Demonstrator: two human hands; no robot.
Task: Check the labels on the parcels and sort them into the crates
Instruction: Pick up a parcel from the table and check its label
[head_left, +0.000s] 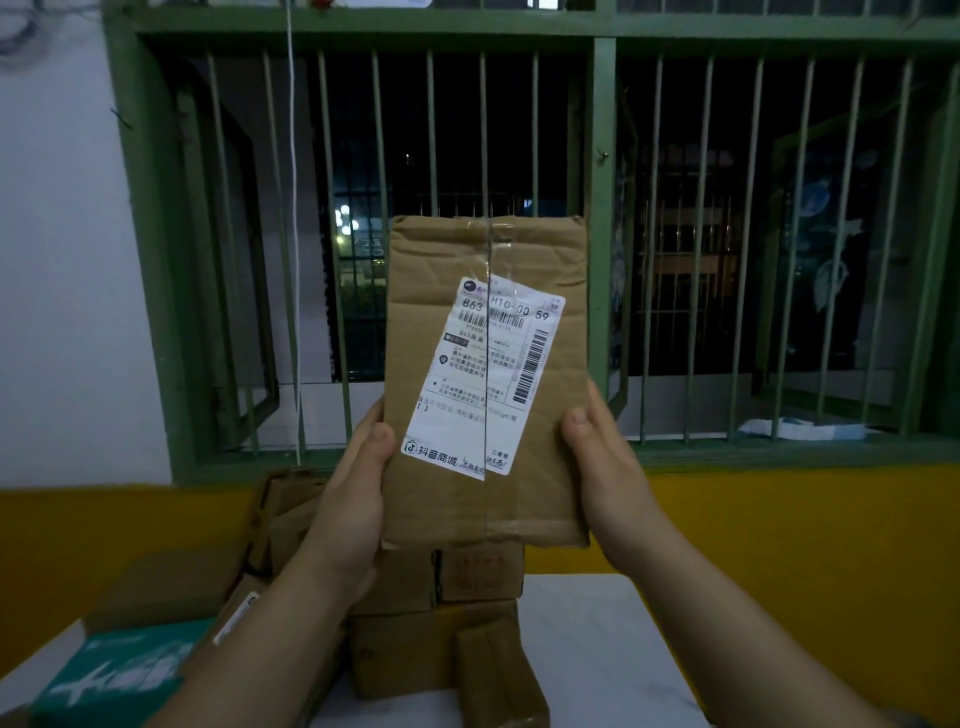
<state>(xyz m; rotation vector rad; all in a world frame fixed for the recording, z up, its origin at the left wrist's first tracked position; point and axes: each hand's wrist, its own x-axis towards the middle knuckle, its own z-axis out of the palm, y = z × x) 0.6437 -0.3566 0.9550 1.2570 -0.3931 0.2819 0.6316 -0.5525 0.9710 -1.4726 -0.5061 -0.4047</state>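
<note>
Fingers: left hand (347, 499) grips parcel (485, 384) edge | right hand (605, 457) grips opposite edge | label (483, 374) facing camera

Dim indoor light, edges bowed

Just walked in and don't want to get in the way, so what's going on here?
A person is holding a flat cardboard parcel upright in front of a barred window, the left hand and right hand each gripping a lower side edge. Its white shipping label faces them, apparently to be read. More cardboard parcels and a green box lie below on the white table. No crates are in view.
</note>
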